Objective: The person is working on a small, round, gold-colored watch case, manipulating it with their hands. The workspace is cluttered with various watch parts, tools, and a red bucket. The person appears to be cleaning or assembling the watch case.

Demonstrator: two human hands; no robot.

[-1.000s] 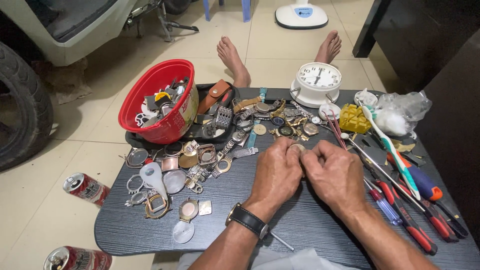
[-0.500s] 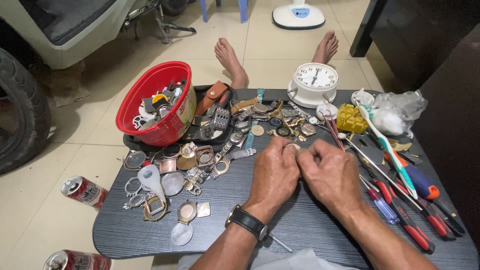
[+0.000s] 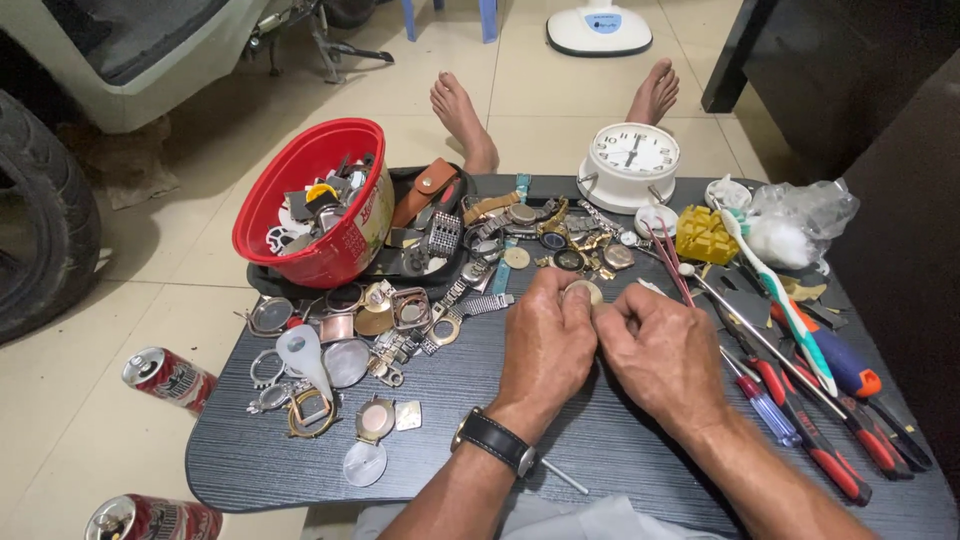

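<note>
Left hand (image 3: 545, 335) is pinching a small round watch case (image 3: 583, 292) mid-counter (image 3: 600, 440); right hand (image 3: 665, 350) is curling beside it, fingertips hidden, grip unclear; case mostly covered; red basket (image 3: 330, 250) sitting far left.

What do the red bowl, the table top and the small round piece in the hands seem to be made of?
Red bowl: probably plastic, smooth with a soft gloss. Table top: dark wood or laminate, matte, with fine grain lines. Round piece between the left hand and right hand: likely metal, pale and dull, too small to be sure.
</note>
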